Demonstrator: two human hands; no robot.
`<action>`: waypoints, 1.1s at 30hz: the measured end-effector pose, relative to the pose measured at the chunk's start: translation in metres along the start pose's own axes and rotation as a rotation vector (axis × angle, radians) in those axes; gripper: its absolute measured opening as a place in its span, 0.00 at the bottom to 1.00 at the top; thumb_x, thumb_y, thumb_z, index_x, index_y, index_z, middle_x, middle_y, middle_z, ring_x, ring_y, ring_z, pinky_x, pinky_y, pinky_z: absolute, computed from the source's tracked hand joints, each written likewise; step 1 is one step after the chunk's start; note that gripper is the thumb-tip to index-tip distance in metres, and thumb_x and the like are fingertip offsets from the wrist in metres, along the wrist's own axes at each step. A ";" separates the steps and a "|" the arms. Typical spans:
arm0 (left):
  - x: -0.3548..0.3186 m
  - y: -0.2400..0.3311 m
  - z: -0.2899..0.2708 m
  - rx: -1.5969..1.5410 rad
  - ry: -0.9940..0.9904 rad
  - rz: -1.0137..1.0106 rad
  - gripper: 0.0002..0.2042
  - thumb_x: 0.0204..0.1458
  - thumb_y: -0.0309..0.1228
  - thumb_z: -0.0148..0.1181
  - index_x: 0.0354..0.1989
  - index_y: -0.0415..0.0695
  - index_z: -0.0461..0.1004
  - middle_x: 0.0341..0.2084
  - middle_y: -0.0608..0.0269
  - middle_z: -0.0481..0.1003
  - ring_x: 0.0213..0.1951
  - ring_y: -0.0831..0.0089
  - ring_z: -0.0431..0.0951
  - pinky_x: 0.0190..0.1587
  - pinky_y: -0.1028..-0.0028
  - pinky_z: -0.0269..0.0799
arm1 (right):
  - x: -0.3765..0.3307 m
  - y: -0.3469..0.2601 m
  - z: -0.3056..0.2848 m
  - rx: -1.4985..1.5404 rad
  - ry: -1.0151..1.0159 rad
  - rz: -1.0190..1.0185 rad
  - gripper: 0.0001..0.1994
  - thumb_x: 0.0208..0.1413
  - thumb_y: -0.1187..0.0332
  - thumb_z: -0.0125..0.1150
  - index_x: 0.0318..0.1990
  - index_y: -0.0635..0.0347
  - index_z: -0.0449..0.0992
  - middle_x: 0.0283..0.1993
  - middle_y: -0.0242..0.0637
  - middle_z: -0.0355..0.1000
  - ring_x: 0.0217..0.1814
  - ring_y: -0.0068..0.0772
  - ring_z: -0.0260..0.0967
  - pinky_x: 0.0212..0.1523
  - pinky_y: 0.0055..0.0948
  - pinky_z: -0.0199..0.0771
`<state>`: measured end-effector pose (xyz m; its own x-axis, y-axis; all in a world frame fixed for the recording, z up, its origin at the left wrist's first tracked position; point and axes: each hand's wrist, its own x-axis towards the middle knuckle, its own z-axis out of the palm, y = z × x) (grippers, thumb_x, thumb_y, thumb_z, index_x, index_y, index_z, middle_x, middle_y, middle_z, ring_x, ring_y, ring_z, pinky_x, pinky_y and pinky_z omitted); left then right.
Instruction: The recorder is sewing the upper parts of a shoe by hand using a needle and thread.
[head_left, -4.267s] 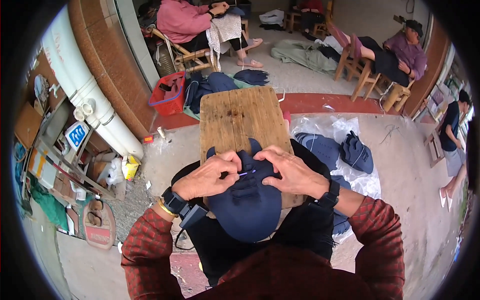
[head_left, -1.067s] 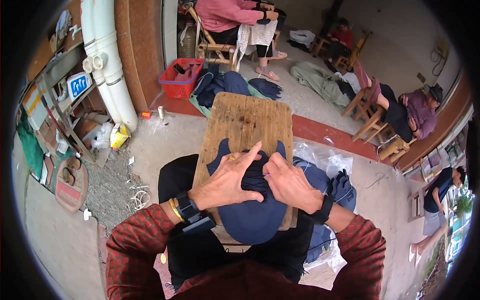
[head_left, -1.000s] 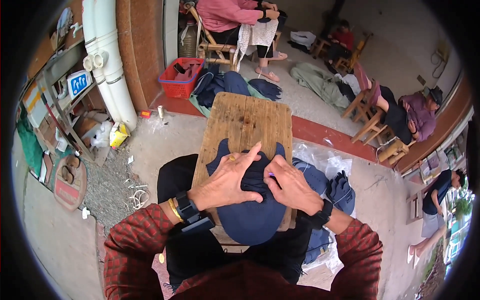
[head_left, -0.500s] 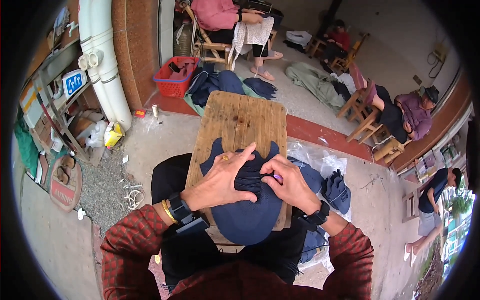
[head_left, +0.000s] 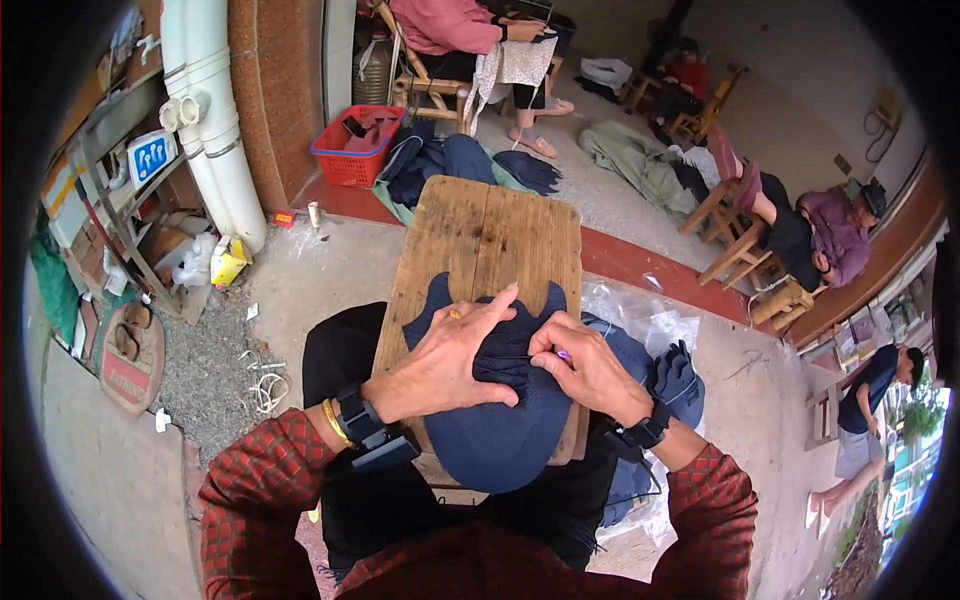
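Note:
A dark blue knitted shoe upper (head_left: 495, 450) lies flat on the wooden board (head_left: 500, 235) over my lap, its two narrow ends pointing away from me. Dark gathered folds (head_left: 503, 357) run across its middle. My left hand (head_left: 445, 355) rests on the upper with thumb and forefinger spread apart, framing the folds from the left. At the right edge of the folds my right hand (head_left: 585, 365) is closed in a pinch. A small purple thing (head_left: 564, 355) shows between its fingers; most of it is hidden, so its kind is unclear.
More dark blue uppers (head_left: 675, 383) lie on clear plastic (head_left: 650, 320) to the right of the board. Beyond the board sit a dark blue fabric pile (head_left: 450, 160) and a red basket (head_left: 350, 160). Several other people sit or stand farther off; white pipes (head_left: 212, 130) rise at left.
My right hand has shifted slightly to the right, away from the folds, still pinched. The left hand keeps its place on the upper. The whole view has moved a little.

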<state>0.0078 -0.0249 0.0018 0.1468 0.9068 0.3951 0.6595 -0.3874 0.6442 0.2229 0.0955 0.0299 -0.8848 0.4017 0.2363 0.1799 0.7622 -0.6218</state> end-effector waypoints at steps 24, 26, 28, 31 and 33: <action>0.018 -0.012 -0.005 -0.023 0.136 0.028 0.10 0.51 0.23 0.67 0.41 0.37 0.76 0.42 0.53 0.73 0.47 0.50 0.74 0.52 0.59 0.69 | -0.005 0.001 -0.015 -0.122 -0.021 0.100 0.22 0.47 0.68 0.76 0.48 0.61 0.72 0.40 0.40 0.69 0.42 0.40 0.71 0.45 0.37 0.74; 0.025 -0.015 -0.006 0.148 0.096 0.083 0.09 0.48 0.21 0.69 0.35 0.41 0.75 0.38 0.56 0.72 0.44 0.54 0.73 0.51 0.59 0.67 | -0.006 0.000 -0.011 -0.105 0.001 0.099 0.22 0.47 0.68 0.76 0.48 0.61 0.72 0.40 0.40 0.69 0.42 0.40 0.71 0.46 0.37 0.73; 0.026 -0.013 -0.006 0.162 0.079 0.072 0.09 0.47 0.20 0.69 0.33 0.42 0.73 0.38 0.57 0.71 0.44 0.54 0.71 0.51 0.59 0.65 | -0.006 0.000 -0.010 -0.089 0.018 0.096 0.22 0.47 0.68 0.76 0.48 0.61 0.72 0.40 0.40 0.69 0.42 0.40 0.70 0.46 0.37 0.73; 0.026 -0.008 -0.006 0.179 0.038 0.064 0.10 0.46 0.19 0.68 0.31 0.42 0.71 0.39 0.58 0.70 0.46 0.55 0.68 0.52 0.59 0.62 | -0.008 0.003 -0.010 -0.068 0.022 0.101 0.22 0.47 0.68 0.76 0.48 0.61 0.72 0.40 0.39 0.69 0.43 0.39 0.70 0.46 0.37 0.73; 0.026 -0.005 -0.008 0.191 0.010 0.068 0.11 0.46 0.19 0.68 0.31 0.43 0.70 0.40 0.59 0.69 0.47 0.55 0.67 0.52 0.59 0.61 | -0.008 0.006 -0.010 -0.083 0.023 0.072 0.22 0.47 0.68 0.76 0.48 0.60 0.72 0.40 0.39 0.68 0.42 0.40 0.70 0.46 0.37 0.72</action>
<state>0.0027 -0.0005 0.0139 0.1892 0.8777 0.4402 0.7761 -0.4083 0.4805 0.2354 0.1020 0.0317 -0.8583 0.4679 0.2107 0.2787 0.7698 -0.5742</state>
